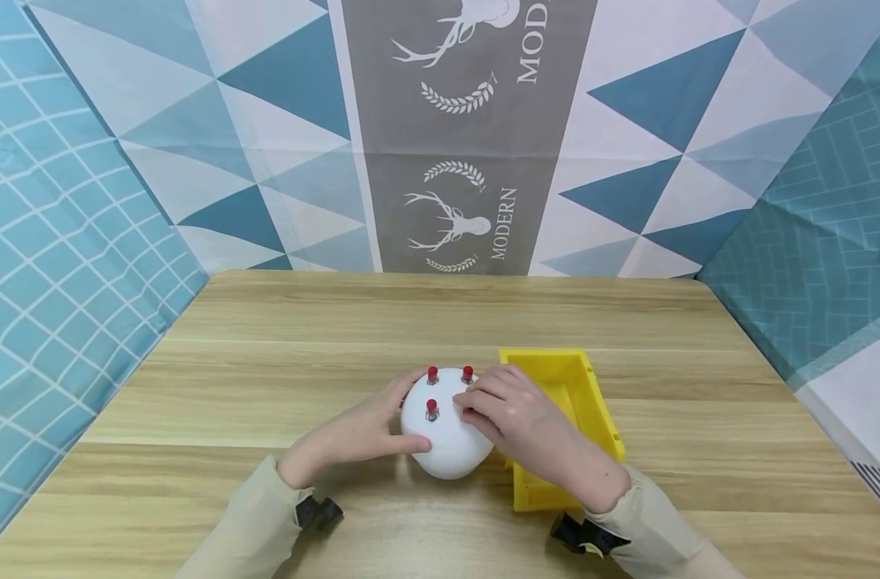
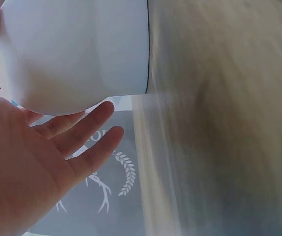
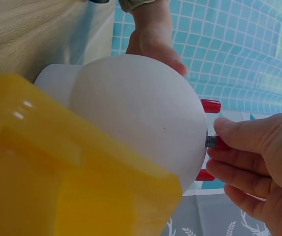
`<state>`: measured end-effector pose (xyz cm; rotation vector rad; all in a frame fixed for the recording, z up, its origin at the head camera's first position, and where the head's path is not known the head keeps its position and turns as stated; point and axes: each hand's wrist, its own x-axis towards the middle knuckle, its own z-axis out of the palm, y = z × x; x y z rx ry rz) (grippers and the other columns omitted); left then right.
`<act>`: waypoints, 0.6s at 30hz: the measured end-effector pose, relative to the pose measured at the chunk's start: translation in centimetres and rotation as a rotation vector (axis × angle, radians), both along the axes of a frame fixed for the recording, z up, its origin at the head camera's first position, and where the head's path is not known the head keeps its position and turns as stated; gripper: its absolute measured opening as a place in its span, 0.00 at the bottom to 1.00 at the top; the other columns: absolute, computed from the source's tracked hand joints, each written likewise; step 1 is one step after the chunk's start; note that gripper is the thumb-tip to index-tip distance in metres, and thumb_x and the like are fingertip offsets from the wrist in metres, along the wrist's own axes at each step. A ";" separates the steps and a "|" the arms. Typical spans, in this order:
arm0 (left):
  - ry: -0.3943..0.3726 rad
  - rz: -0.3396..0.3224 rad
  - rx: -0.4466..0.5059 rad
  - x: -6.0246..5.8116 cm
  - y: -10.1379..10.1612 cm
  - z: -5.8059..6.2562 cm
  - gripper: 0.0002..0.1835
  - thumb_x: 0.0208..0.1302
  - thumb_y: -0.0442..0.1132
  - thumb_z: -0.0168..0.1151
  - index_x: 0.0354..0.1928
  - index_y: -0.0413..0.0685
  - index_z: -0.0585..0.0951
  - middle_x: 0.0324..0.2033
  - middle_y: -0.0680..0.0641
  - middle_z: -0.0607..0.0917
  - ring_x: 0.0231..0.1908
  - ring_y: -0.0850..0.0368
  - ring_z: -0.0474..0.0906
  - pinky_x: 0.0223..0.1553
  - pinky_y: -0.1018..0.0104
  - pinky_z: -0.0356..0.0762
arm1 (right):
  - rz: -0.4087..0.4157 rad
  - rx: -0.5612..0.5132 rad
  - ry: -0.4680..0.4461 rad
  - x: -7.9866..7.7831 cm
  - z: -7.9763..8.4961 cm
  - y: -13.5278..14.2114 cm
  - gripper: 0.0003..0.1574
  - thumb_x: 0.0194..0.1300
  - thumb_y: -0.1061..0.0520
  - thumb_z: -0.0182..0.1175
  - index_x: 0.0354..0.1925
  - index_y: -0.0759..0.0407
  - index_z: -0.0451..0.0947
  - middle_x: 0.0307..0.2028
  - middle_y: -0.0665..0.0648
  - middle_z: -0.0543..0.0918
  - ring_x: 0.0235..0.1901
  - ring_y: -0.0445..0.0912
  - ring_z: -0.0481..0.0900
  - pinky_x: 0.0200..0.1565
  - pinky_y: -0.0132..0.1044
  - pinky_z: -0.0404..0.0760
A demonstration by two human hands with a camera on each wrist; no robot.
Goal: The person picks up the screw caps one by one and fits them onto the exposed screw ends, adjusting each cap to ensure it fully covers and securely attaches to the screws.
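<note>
A white dome-topped object (image 1: 450,452) stands on the table, dome upward. Red caps (image 1: 431,406) sit on metal posts on its top, three of them visible in the head view. My left hand (image 1: 368,428) holds the dome's left side, thumb in front and fingers round the back; in the left wrist view, two fingers (image 2: 99,153) stretch out beyond it. At the top right, my right hand (image 1: 520,414) pinches another red cap (image 3: 221,143) between thumb and fingers. Bare thread of a metal post (image 3: 210,141) shows between that cap and the dome.
A yellow plastic bin (image 1: 605,406) stands on the table just right of the dome, under my right forearm. Its inside is partly hidden by that arm. The wooden table (image 1: 281,322) ends against a patterned cloth backdrop (image 1: 450,153).
</note>
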<state>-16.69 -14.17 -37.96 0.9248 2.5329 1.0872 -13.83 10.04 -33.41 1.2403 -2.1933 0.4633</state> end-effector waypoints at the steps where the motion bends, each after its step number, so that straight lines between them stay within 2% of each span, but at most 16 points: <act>1: 0.002 0.003 -0.006 0.0 0.0 0.0 0.50 0.49 0.61 0.63 0.69 0.59 0.47 0.65 0.52 0.58 0.62 0.56 0.60 0.60 0.53 0.63 | 0.001 0.001 -0.003 0.0 0.1 0.0 0.13 0.48 0.60 0.69 0.36 0.57 0.81 0.33 0.49 0.82 0.40 0.45 0.76 0.50 0.37 0.73; 9: -0.002 0.034 -0.075 0.3 -0.4 0.6 0.50 0.48 0.65 0.62 0.69 0.61 0.49 0.65 0.52 0.60 0.62 0.55 0.62 0.59 0.51 0.64 | 0.001 0.011 -0.019 -0.2 -0.1 0.8 0.15 0.49 0.58 0.69 0.38 0.57 0.80 0.35 0.50 0.82 0.40 0.45 0.76 0.49 0.37 0.74; 14: 0.060 0.055 -0.113 0.3 -1.3 1.6 0.44 0.49 0.67 0.59 0.67 0.62 0.58 0.59 0.55 0.70 0.57 0.57 0.68 0.56 0.51 0.68 | -0.039 -0.013 -0.015 -0.2 -0.1 1.5 0.17 0.46 0.59 0.70 0.39 0.57 0.81 0.34 0.49 0.83 0.38 0.44 0.77 0.47 0.38 0.74; 18: 0.124 0.063 -0.115 0.2 -2.0 2.3 0.32 0.55 0.62 0.57 0.60 0.58 0.69 0.53 0.57 0.75 0.56 0.58 0.70 0.55 0.55 0.69 | -0.087 -0.023 0.000 -0.3 -0.1 2.6 0.11 0.54 0.56 0.65 0.38 0.56 0.82 0.32 0.48 0.83 0.35 0.43 0.77 0.47 0.40 0.73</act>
